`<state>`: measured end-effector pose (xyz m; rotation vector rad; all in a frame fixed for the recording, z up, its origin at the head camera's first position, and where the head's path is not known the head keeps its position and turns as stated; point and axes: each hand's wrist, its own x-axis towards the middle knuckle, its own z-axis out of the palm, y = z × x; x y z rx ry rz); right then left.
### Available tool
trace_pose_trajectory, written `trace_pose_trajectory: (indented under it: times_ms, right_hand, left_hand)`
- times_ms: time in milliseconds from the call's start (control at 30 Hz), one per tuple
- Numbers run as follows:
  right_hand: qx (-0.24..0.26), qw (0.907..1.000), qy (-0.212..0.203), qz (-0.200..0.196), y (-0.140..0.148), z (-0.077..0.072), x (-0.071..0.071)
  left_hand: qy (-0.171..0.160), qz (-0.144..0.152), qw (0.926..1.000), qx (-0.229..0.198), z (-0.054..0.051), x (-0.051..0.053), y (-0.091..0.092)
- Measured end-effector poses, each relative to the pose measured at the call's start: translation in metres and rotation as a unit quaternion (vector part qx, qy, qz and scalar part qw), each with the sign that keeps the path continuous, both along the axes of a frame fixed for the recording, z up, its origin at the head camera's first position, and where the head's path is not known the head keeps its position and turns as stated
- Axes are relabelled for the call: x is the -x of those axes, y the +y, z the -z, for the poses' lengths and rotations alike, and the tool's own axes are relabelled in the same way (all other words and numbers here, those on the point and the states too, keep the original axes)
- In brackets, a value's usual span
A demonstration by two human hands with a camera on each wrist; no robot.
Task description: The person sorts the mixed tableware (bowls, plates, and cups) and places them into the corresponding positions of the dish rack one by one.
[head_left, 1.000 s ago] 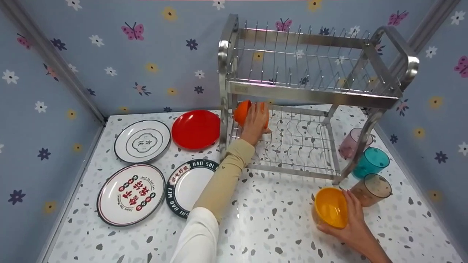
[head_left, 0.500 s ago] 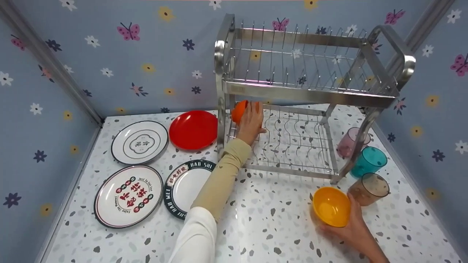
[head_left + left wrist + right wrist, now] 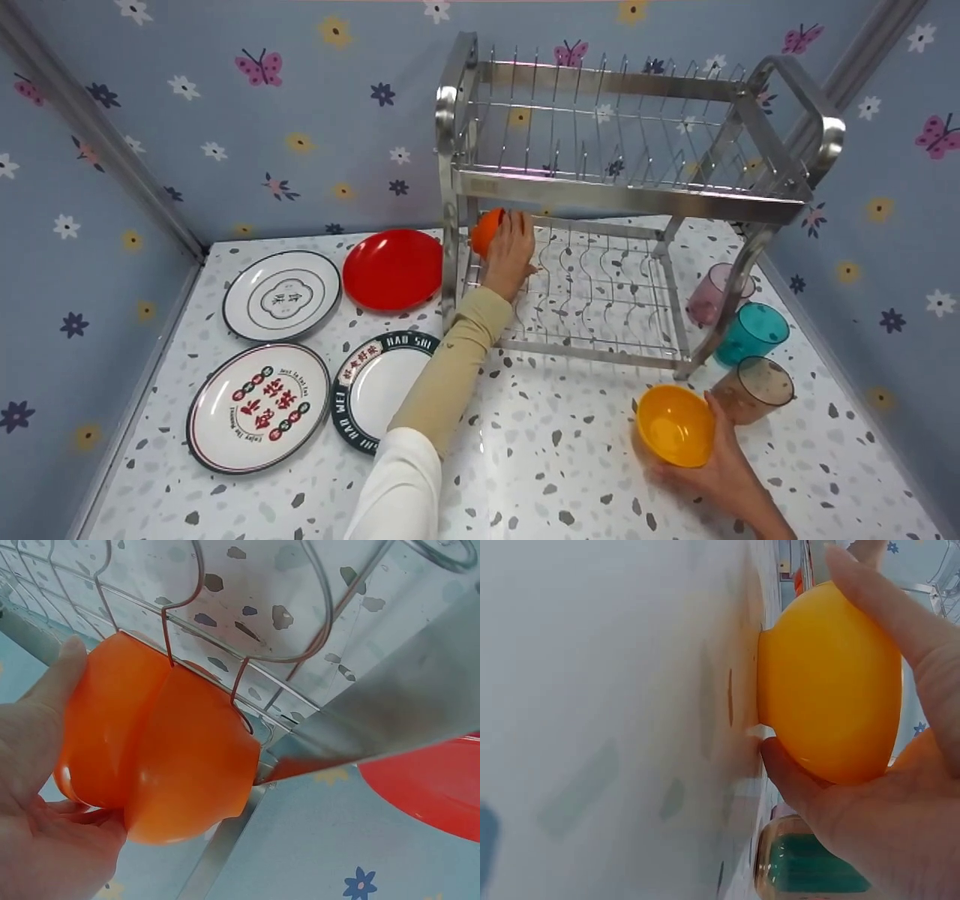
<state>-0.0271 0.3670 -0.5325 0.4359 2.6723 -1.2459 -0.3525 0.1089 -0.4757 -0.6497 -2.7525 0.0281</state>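
Note:
Inside the lower tier of the metal dish rack (image 3: pixel 570 193), my left hand (image 3: pixel 510 251) grips an orange bowl (image 3: pixel 105 735) tipped on its side, thumb and fingers around its wall. Another orange bowl (image 3: pixel 199 757) sits against it, toward the rack's left end; in the head view that bowl (image 3: pixel 486 232) shows partly beside the hand, which hides much of the held one. My right hand (image 3: pixel 720 469) holds a yellow bowl (image 3: pixel 675 425) upright in front of the rack, mouth up. Its base (image 3: pixel 766 679) is at the tabletop; whether it touches, I cannot tell.
Left of the rack lie a red plate (image 3: pixel 392 270) and white plates, one with a grey pattern (image 3: pixel 247 296), one with red characters (image 3: pixel 225 420), one with a dark lettered rim (image 3: pixel 341 409). Pink (image 3: pixel 709 300), teal (image 3: pixel 750 334) and brown (image 3: pixel 752 390) cups stand at right.
The whole view shifts slightly left. My left hand stays on the orange bowl, closer to the one beside it. My right hand's fingers have shifted around the yellow bowl, whose mouth turns more toward the camera.

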Motion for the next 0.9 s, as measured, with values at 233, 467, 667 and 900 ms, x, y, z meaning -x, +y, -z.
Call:
trace_pose_trajectory:
  times_ms: [233,467,667,900]
  right_hand:
    - [-0.022,0.9995,0.015,-0.016,-0.0033,-0.0017,0.0030]
    - [-0.002,0.9972,0.073,-0.014,-0.0051,0.0025,0.0051]
    - [0.001,0.9968,0.079,-0.013,-0.0032,0.0042,0.0035]
    - [0.011,0.9999,0.010,0.004,-0.0032,-0.0007,0.0052]
  left_hand:
    - [0.039,-0.012,0.9986,0.032,0.0002,-0.0006,0.0002]
    - [0.060,-0.014,0.9974,0.036,0.0022,-0.0016,-0.0003]
    - [0.096,-0.018,0.9944,0.039,0.0028,-0.0036,-0.0005]
    - [0.087,-0.018,0.9946,0.053,0.0004,-0.0045,0.0000]
